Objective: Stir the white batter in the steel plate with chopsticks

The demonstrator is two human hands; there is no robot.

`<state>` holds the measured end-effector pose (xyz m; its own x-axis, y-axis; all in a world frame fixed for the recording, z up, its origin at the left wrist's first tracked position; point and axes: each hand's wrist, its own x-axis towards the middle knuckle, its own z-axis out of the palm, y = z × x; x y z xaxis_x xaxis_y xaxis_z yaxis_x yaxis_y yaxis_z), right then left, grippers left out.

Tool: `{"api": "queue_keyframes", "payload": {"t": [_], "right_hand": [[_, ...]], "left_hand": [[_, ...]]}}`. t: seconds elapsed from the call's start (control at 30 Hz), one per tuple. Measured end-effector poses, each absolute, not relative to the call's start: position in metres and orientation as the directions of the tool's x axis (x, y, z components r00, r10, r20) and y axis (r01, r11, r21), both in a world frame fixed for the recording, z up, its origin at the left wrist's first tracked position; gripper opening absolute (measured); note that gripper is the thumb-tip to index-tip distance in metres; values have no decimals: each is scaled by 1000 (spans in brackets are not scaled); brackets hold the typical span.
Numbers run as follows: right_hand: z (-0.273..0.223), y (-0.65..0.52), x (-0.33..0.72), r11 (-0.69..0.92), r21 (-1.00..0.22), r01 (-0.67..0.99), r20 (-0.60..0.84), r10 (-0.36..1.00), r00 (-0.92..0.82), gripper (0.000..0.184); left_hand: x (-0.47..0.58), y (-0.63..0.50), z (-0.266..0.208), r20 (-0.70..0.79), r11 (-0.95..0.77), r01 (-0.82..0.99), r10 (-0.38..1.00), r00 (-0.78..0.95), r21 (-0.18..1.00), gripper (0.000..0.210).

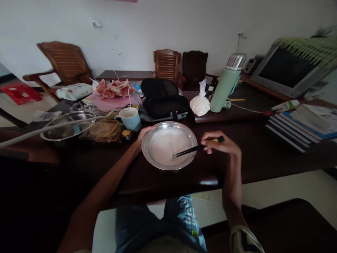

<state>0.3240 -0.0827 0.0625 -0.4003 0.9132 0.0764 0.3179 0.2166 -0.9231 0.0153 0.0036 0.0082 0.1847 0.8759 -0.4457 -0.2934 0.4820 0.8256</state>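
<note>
Dark blue cloth trousers (137, 226) bore pale lettering (187, 212) and a yellow-green patch (195, 233); the khaki right sleeve (236, 239) had a dark panel (246, 242).

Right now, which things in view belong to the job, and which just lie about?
In use: metal bowl, left hand at its rim; white contents inside; black chopsticks in the right hand.

Seemingly lying about: blue mug, green flask, black case, television, books; plastic bag, perhaps.
</note>
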Motion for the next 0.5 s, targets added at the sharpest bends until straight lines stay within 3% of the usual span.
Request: {"api": "queue_keyframes", "payload": {"t": [0.07, 0.2, 0.3, 0.37, 0.5], "right_hand": [[62, -81, 319, 236, -933, 270, 106, 901, -421, 29], [62, -80, 322, 275, -911, 306, 191, 941, -279, 28], [60, -81, 322, 231, -926, 299, 87, 901, -426, 28], [58, -79, 317, 232, -940, 252, 91, 878, -469, 29], [55, -77, 317, 271, -927, 260, 192, 937, -291, 26]], "left_hand": [[17, 2, 12, -455, 485, -289, 875, 167, 826, 24], [19, -1, 17, -457, 478, -298, 878, 143, 826, 26], [17, -1, 15, -467, 494, -290, 870, 159, 820, 24], [16, 0, 12, -469, 501, -293, 865, 178, 814, 24], [14, 4, 7, -461, 502, -307, 865, 199, 809, 23]]}}
